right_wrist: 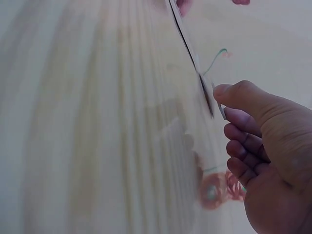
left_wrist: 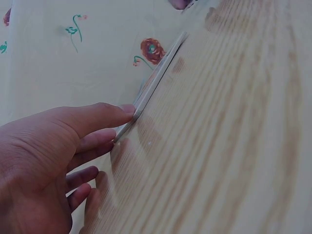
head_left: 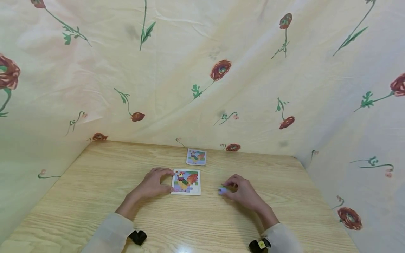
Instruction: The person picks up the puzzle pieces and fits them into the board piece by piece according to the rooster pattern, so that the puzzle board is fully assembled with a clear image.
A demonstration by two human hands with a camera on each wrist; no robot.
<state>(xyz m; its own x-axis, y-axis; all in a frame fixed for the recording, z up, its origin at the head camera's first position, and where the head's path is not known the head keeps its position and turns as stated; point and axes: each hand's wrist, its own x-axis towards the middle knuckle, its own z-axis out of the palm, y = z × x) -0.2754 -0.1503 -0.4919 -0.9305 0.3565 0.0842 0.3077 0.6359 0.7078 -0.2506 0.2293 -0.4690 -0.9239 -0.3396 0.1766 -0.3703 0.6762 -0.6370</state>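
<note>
A small jigsaw puzzle [head_left: 186, 182] in a white frame lies flat on the wooden table, its rooster picture filled in except for a white gap at the lower right. My left hand [head_left: 155, 183] grips the puzzle's left edge, thumb at the near corner and fingers at the far one. In the left wrist view the thumb [left_wrist: 114, 114] presses against the frame's rim. To the right of the puzzle, my right hand [head_left: 242, 191] pinches a puzzle piece [head_left: 222, 190] with purple on it, between thumb and fingers. The right wrist view shows this piece [right_wrist: 223, 112] nearly edge-on.
Just behind the puzzle lies a picture card [head_left: 196, 157] with the same rooster. The wooden table [head_left: 126, 158] ends at a pale flowered cloth [head_left: 177, 70] hanging at the back and both sides. Dark straps [head_left: 137, 237] sit at both wrists.
</note>
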